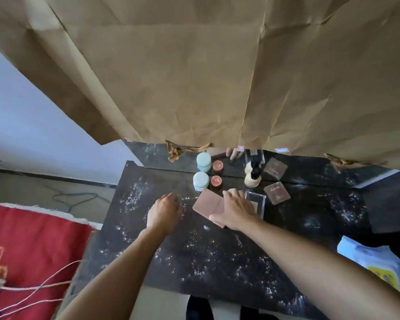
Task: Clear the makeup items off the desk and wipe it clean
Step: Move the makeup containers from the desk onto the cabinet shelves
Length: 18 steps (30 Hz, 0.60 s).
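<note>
Gripping the pink palette [207, 204] mid-desk, the right hand [237, 210] has its thumb on the near edge and its fingers curled over the far edge, while the left hand [164, 211] rests on the dark powder-speckled desk [217, 262] just left of it, fingers loosely curled with nothing seen in them. Crowding right behind the palette: pale blue jar [201, 181], copper-lidded jar [216, 182], cream-and-black bottle [252, 179], clear square compact [276, 193], plus a clear case [256, 200] partly under the right hand. Brown paper [194, 77] hangs over the mirror [310, 167] behind; wipes pack [374, 262] at the desk's right edge.
</note>
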Tool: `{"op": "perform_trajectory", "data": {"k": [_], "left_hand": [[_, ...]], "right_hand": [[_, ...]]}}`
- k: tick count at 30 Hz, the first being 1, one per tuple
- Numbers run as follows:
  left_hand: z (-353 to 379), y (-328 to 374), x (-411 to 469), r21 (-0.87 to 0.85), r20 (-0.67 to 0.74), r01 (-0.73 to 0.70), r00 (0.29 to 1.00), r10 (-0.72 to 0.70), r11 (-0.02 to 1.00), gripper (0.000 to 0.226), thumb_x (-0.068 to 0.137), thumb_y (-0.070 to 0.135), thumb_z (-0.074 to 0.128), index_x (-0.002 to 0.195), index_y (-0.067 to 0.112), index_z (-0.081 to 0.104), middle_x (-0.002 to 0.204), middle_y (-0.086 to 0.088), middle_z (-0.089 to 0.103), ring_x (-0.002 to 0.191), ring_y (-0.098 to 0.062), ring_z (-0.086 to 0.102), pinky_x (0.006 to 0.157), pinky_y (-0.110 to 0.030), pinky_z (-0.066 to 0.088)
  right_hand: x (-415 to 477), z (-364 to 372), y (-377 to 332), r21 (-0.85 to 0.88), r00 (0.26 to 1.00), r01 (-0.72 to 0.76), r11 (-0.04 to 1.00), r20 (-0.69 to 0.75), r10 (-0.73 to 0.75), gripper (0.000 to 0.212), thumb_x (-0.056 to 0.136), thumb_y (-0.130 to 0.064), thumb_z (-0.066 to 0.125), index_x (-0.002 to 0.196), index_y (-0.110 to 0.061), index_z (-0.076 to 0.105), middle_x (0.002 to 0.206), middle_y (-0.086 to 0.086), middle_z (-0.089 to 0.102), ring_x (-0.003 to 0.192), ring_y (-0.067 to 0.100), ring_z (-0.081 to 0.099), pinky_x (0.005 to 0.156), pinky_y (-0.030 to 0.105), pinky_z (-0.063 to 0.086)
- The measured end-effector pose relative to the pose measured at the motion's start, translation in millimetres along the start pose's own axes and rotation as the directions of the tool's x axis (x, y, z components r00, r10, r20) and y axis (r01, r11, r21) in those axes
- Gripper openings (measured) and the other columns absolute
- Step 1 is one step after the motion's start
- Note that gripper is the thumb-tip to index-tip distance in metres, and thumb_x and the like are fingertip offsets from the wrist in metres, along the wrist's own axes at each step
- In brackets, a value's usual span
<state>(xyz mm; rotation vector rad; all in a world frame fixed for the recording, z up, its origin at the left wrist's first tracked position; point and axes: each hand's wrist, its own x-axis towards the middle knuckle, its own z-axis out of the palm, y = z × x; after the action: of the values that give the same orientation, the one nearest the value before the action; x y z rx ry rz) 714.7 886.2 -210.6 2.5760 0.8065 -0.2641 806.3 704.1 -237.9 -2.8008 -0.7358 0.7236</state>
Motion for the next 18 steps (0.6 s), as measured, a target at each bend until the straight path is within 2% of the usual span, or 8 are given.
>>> {"op": "perform_trajectory", "data": {"k": [3, 8, 13, 15, 18], "left_hand": [[-2.1, -1.6, 43.7, -0.023, 0.053, -0.063, 0.997, 0.064, 0.998, 0.02, 0.089, 0.026, 0.052, 0.102, 0.013, 0.06, 0.106, -0.005, 0.063, 0.093, -0.027, 0.059, 0.071, -0.032, 0.045], [6.2, 12.0, 105.2, -0.031, 0.15, -0.192, 0.969, 0.195, 0.981, 0.034, 0.092, 0.034, 0.052, 0.117, 0.011, 0.055, 0.118, -0.007, 0.057, 0.105, -0.029, 0.056, 0.082, -0.037, 0.046], [28.5, 22.7, 129.2, -0.052, 0.241, -0.236, 0.94, 0.241, 0.97, 0.04, 0.09, 0.045, 0.05, 0.109, 0.011, 0.06, 0.112, -0.012, 0.061, 0.093, -0.032, 0.059, 0.069, -0.034, 0.043], [33.6, 23.2, 128.2, -0.08, 0.244, -0.232, 0.938, 0.245, 0.969, 0.041, 0.09, 0.045, 0.052, 0.109, 0.01, 0.063, 0.113, -0.013, 0.059, 0.093, -0.031, 0.059, 0.071, -0.035, 0.044], [36.5, 24.1, 125.6, -0.122, 0.224, -0.25, 0.936, 0.272, 0.961, 0.04, 0.089, 0.042, 0.056, 0.112, 0.011, 0.065, 0.116, -0.012, 0.058, 0.096, -0.029, 0.057, 0.074, -0.034, 0.044]], "right_hand": [[11.5, 9.5, -9.7, -0.03, 0.998, -0.056, 0.998, 0.0, 0.056, 0.088, 0.059, -0.07, 0.065, 0.125, -0.016, 0.043, 0.129, 0.005, 0.042, 0.117, 0.026, 0.04, 0.089, 0.039, 0.042], [15.2, 19.4, -13.0, -0.041, 0.987, -0.132, 0.99, -0.096, 0.128, 0.083, 0.054, -0.071, 0.068, 0.115, -0.017, 0.051, 0.13, 0.001, 0.044, 0.115, 0.024, 0.044, 0.092, 0.039, 0.041], [-1.3, 25.8, -10.6, 0.079, 0.942, -0.26, 0.962, -0.198, 0.27, 0.079, 0.056, -0.062, 0.076, 0.115, -0.018, 0.046, 0.116, 0.004, 0.06, 0.103, 0.023, 0.055, 0.088, 0.035, 0.045], [-6.9, 25.1, -9.5, 0.149, 0.927, -0.265, 0.953, -0.231, 0.294, 0.075, 0.059, -0.052, 0.08, 0.117, -0.017, 0.046, 0.116, 0.005, 0.06, 0.103, 0.023, 0.057, 0.085, 0.034, 0.047], [-10.3, 19.8, -6.8, 0.231, 0.907, -0.287, 0.93, -0.248, 0.341, 0.05, 0.076, -0.037, 0.073, 0.114, -0.017, 0.049, 0.115, 0.003, 0.058, 0.103, 0.023, 0.058, 0.075, 0.029, 0.045]]}}
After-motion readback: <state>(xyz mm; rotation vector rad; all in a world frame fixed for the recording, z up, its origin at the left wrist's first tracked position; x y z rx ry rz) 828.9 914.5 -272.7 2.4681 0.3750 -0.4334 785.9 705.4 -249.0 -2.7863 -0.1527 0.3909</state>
